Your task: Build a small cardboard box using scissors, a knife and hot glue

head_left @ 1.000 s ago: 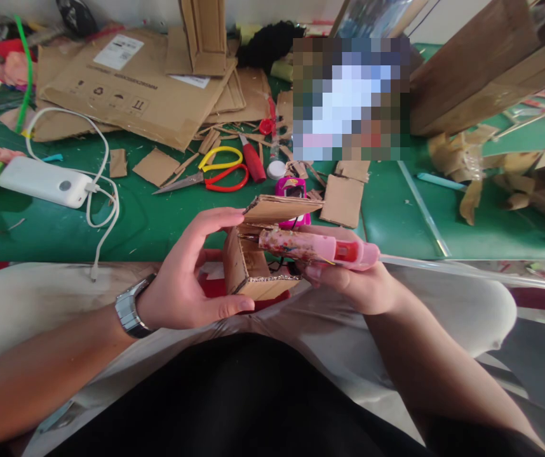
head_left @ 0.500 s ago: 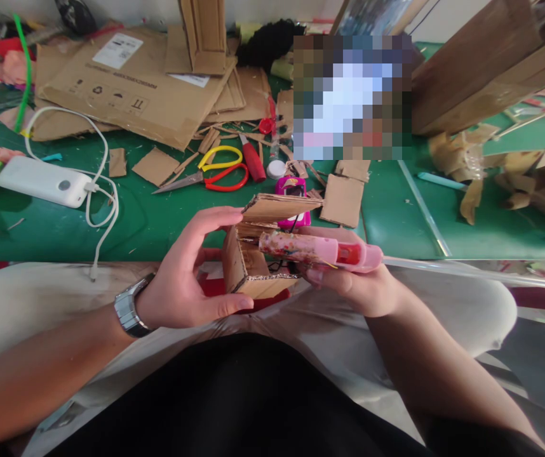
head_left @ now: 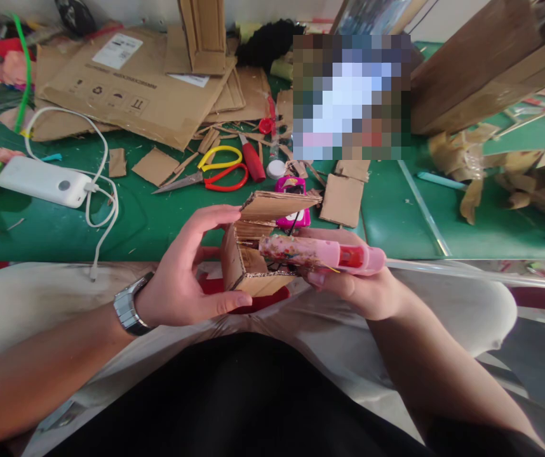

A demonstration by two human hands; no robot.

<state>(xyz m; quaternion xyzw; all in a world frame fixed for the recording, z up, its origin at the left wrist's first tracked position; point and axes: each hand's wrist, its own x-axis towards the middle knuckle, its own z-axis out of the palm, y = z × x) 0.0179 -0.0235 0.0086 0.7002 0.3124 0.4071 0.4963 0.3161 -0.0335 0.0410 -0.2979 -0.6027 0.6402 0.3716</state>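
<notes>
My left hand [head_left: 184, 270] grips a small cardboard box [head_left: 265, 284], thumb on the near wall and fingers on the far side. One flap of the box stands raised. In my right hand [head_left: 356, 289] is a pink hot glue gun [head_left: 298, 249], crusted with glue near its front. Its nozzle reaches over the open box, pointing left at the inside of the left wall. A long clear glue stick [head_left: 444, 266] runs out of its rear to the right. Dark wires show inside the box, and my right fingers are partly hidden under the gun.
On the green table lie scissors [head_left: 225, 168], a red-handled tool [head_left: 252, 158], a magenta tape measure [head_left: 292, 202] and cardboard scraps [head_left: 155, 166]. A white power bank [head_left: 44, 182] with its cable sits left. Flattened cardboard [head_left: 124, 95] fills the back; a large cardboard piece [head_left: 486, 70] stands right.
The glue gun has shifted very slightly right, and the box tilts a touch differently. Both hands keep their hold; the table things have not moved.
</notes>
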